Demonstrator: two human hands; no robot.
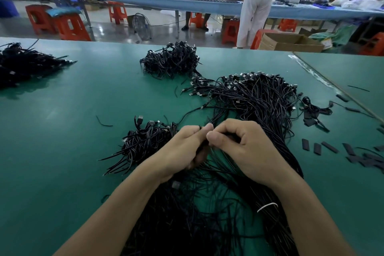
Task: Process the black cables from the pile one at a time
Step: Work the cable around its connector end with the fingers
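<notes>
Closest in, under both forearms, the loose tails of the main pile (187, 214) fan out toward the person, with a white band (267, 207) just beside the right forearm. Above them the left hand (182, 149) and right hand (245, 145) meet. Their fingers (214, 137) are curled, tip against tip, and both pinch one black cable (204, 146) between them; what is being done to it is hidden behind the knuckles.

The pile's long axis runs away from the fingers, from beneath the wrists up and to the right, and its plug ends lie farthest off. The right hand sits over that mass and is the nearer one for drawing out the next strand. Just left of the fingers is a smaller heap (143, 141), nearer the left hand and probably the place for finished cables.

Right of the fingers, short black sleeve pieces (318, 148) lie scattered on the green desk (62, 131). Well beyond the fingers is another heap (170, 60), and a further one (25, 64) lies far to the left. No writing or brand can be read.
</notes>
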